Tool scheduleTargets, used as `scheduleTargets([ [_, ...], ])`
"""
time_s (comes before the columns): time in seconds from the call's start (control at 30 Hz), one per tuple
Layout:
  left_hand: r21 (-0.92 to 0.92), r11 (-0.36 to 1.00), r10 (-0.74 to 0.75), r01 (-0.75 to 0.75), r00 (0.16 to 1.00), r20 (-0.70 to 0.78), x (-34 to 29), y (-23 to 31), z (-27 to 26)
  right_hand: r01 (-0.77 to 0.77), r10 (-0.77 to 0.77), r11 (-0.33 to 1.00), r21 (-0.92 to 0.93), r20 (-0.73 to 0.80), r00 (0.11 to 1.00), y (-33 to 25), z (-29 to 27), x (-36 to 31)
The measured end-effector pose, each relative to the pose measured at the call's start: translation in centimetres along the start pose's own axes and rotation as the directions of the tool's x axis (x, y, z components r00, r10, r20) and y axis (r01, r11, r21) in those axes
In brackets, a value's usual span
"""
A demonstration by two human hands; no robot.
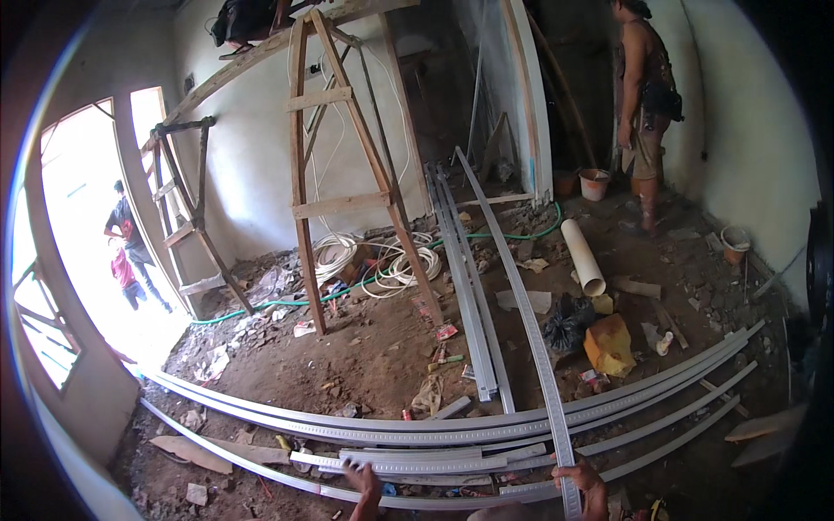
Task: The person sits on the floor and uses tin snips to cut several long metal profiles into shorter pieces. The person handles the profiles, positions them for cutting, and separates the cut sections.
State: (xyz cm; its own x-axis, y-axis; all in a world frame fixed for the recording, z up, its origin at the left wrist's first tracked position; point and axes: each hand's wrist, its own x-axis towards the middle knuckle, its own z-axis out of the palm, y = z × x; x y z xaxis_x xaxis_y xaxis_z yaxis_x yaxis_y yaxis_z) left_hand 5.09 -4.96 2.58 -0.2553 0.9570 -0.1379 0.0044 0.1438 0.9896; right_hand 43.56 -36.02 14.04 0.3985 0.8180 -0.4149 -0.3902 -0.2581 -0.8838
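Only the tips of my hands show at the bottom edge. My left hand [365,486] reaches up with fingers spread and touches a short grey metal channel [408,460] lying on the dirt floor. My right hand [584,484] grips a long perforated grey metal rail [521,300] that runs away from me toward the far wall. Several more long metal channels [391,425] lie crosswise in front of me, curving from left to right.
A wooden trestle ladder [347,165] stands ahead with white cable coils [400,265] and a green hose [287,304]. A white pipe [582,256], yellow block [610,346] and black bag [565,323] lie right. One person stands at the back right, others beyond the left doorway.
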Motion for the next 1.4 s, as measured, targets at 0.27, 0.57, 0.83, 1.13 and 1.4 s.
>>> scheduleTargets([
  [0.27, -0.208, 0.965, 0.259, -0.157, 0.659, 0.706, -7.2, 23.2, 17.7, 0.354, -0.362, 0.93, 0.094, 0.084, 0.928, -7.3, 3.6, -5.2],
  [0.57, -0.393, 0.91, 0.408, -0.131, 0.126, 0.904, -17.6, 37.0, 21.4, 0.548, -0.554, 0.827, -0.126, -0.014, 0.832, -15.5, 6.0, -11.8],
  [0.83, -0.569, 0.814, 0.575, -0.117, 0.026, 0.818, -17.3, 45.7, 18.6, 0.416, -0.604, 0.651, -0.635, -0.101, 0.79, -13.8, 5.6, -11.3],
  [1.13, -0.76, 0.65, 0.727, -0.017, 0.305, 0.615, -9.0, 54.0, 11.9, 0.297, -0.649, 0.256, -0.92, 0.064, 0.758, -9.8, 6.8, -6.7],
  [1.4, -0.553, 0.728, 0.475, -0.405, 0.88, -0.021, 0.7, 46.7, -1.6, 0.338, -0.528, 0.014, -0.941, 0.28, 0.801, -4.9, 9.6, -4.6],
])
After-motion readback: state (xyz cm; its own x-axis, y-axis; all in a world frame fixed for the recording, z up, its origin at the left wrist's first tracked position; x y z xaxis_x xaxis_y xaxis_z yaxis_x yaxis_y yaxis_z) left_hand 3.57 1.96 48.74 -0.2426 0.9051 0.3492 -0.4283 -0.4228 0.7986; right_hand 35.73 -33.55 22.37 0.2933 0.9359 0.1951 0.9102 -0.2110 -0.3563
